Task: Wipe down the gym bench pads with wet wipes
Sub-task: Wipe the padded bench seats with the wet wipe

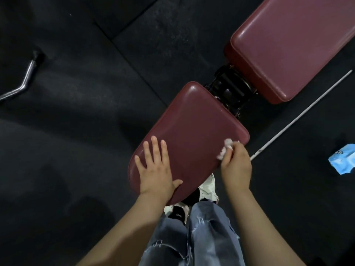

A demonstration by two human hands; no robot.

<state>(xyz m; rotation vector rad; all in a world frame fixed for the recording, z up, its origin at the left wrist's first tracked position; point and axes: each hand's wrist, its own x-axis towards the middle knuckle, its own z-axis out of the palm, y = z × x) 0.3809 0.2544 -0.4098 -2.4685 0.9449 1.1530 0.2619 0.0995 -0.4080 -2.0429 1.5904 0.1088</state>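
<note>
The dark red seat pad (194,131) of the gym bench lies just in front of me. Beyond a black hinge (228,91) the longer back pad (288,45) runs off to the upper right. My left hand (155,167) rests flat on the near left part of the seat pad, fingers spread. My right hand (236,166) grips a crumpled white wet wipe (225,149) and holds it against the seat pad's right edge.
A blue pack of wet wipes (342,161) lies on the black rubber floor at the right. A thin white rod (301,116) lies slanted beside the bench. A chrome bar (25,77) sits at the far left. My jeans and shoes (208,187) are under the seat.
</note>
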